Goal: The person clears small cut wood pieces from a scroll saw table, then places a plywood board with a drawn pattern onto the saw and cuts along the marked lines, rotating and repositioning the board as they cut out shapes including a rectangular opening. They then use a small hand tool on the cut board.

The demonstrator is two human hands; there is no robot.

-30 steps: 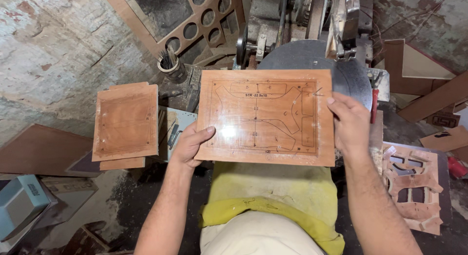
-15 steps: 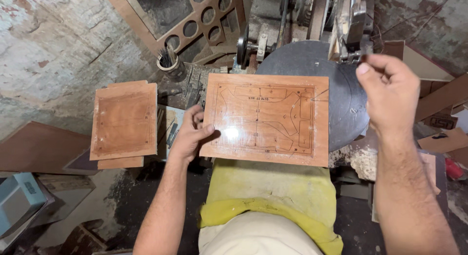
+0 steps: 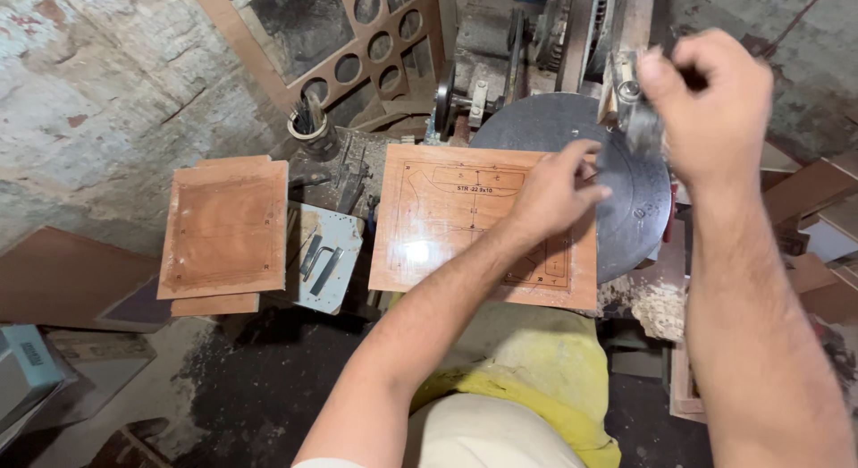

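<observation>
Closest in, a yellow cloth (image 3: 527, 379) covers the person's lap below the work. Just beyond it, the left hand (image 3: 554, 195) lies with fingers spread and released, pressing on the far right part of a glossy wooden panel (image 3: 447, 227) marked with drawn outlines. The panel sits flat, its far right corner overlapping a round dark metal plate (image 3: 639, 213). To the left, a stack of plain wooden boards (image 3: 223, 227) lies well apart. Farther back, the right hand (image 3: 710, 101) is raised and clenched around a blurred metal part (image 3: 639, 119) of the machine (image 3: 536, 39).
</observation>
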